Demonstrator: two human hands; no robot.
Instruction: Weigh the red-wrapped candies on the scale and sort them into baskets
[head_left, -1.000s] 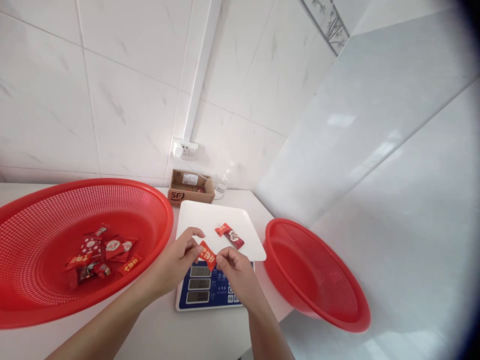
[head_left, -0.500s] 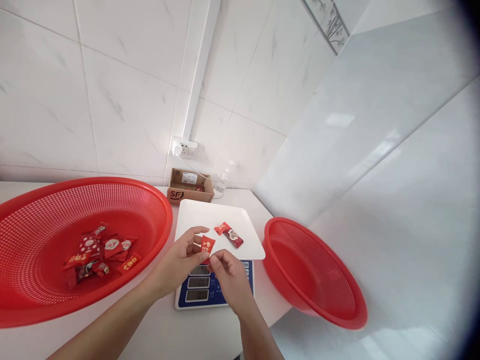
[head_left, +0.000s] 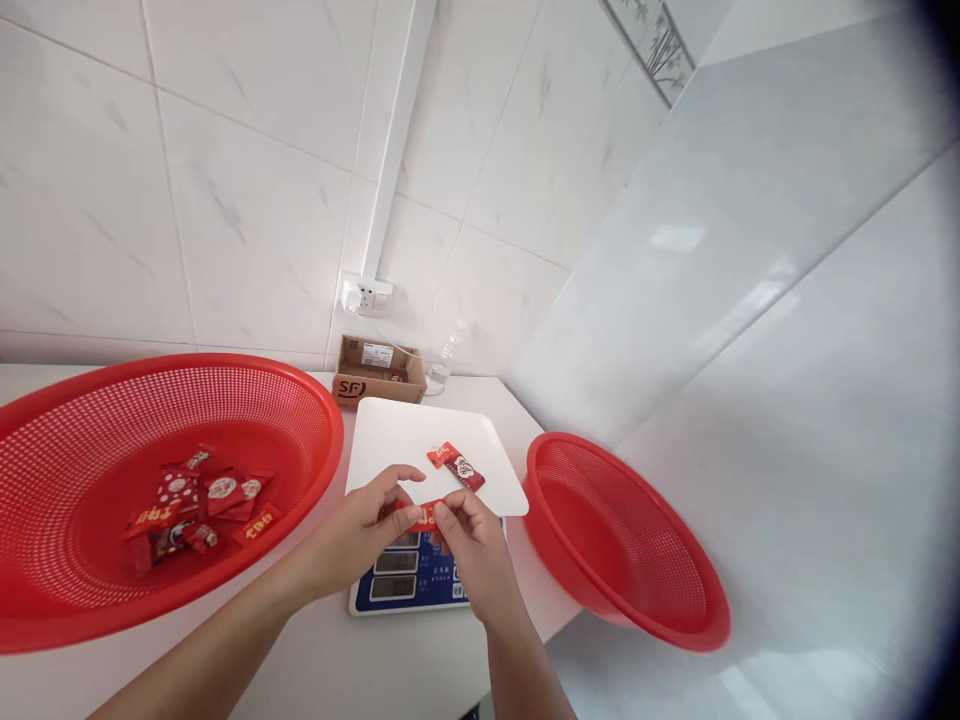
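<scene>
1. The small red plastic packet with yellow lettering [head_left: 426,517] is to the right of the largest thing before you, the wide, red, perforated plastic basket [head_left: 225,390], which holds loosely piled red-wrapped packets [head_left: 223,489].
2. Well to your right stands the smaller red perforated plastic basket [head_left: 664,592].
3. Between them sits the white-topped, blue-panelled scale [head_left: 397,428].
4. Your left hand [head_left: 358,527] and right hand [head_left: 478,548] pinch the lettered packet's two ends above the scale's front.
5. On the white top, a dark red, white-printed packet [head_left: 469,472] touches a bright red one [head_left: 440,455].
</scene>
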